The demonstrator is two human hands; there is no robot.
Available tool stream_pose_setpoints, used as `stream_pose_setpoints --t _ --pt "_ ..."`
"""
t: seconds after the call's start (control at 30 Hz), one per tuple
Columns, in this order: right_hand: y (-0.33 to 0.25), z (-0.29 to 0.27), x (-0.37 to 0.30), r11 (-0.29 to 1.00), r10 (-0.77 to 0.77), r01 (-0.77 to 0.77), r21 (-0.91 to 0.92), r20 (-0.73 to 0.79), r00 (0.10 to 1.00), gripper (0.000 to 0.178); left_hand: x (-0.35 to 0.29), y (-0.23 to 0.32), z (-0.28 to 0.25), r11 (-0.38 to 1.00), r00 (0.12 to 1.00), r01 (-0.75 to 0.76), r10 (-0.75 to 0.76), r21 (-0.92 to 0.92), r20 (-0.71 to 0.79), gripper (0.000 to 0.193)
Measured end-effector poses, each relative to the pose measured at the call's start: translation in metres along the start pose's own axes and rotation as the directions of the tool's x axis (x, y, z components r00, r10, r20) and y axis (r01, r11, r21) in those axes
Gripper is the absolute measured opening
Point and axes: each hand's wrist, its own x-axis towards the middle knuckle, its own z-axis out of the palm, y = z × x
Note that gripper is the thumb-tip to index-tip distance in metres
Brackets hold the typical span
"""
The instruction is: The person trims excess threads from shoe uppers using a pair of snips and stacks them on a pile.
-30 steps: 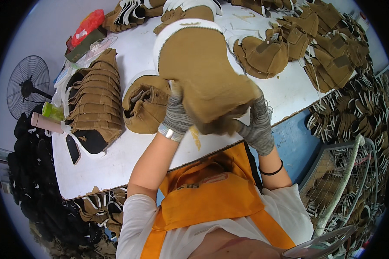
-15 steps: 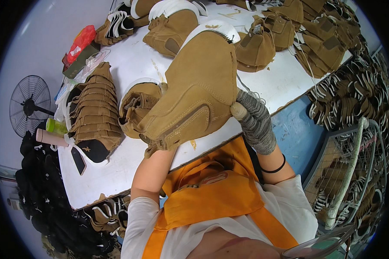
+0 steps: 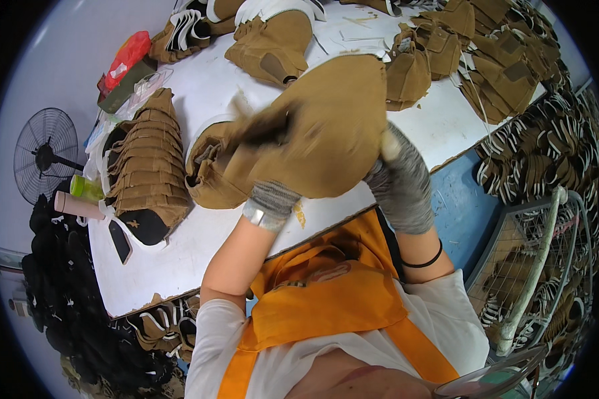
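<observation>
A tan suede boot upper is held up over the white table, its left part smeared by motion. My right hand, in a grey knit glove with bare fingertips, grips its right edge, thumb on the near face. My left hand, gloved alike, reaches behind the upper from below. Its fingers are hidden or blurred, so I cannot tell how they are bent. Just left of the held piece, another tan upper lies on the table. Farther left is a row of nested tan uppers with a black and white end.
On the white table are more tan uppers and a phone. Pink and green bottles stand at the left edge, near a fan. A wire cart stands right, by stacked uppers.
The held upper has turned, with its left end swinging up and blurring. My left glove now shows below it. The right hand has shifted slightly and still grips its edge.
</observation>
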Motion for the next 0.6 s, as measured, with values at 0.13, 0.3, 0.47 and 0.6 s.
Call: stream_pose_setpoints --t 0.13,0.3,0.47,0.6 --pt "-0.005 -0.016 0.019 0.755 0.091 -0.133 0.642 0.099 0.991 0.036 0.005 0.005 0.042 0.953 0.999 0.041 -0.049 -0.3 -0.022 0.042" --pt "-0.006 0.004 0.021 0.719 0.136 -0.11 0.686 0.016 0.991 0.034 0.005 0.018 0.037 0.992 0.992 -0.03 0.015 -0.125 -0.121 0.04" --pt "0.004 -0.001 0.024 0.739 0.125 -0.135 0.66 0.061 0.99 0.034 -0.003 0.022 0.036 0.991 0.998 -0.027 0.02 -0.129 -0.061 0.039" --pt "0.01 -0.004 0.046 0.586 0.177 -0.268 0.765 0.202 0.963 0.041 -0.013 0.031 0.05 0.983 0.996 -0.036 0.05 0.179 -0.077 0.037"
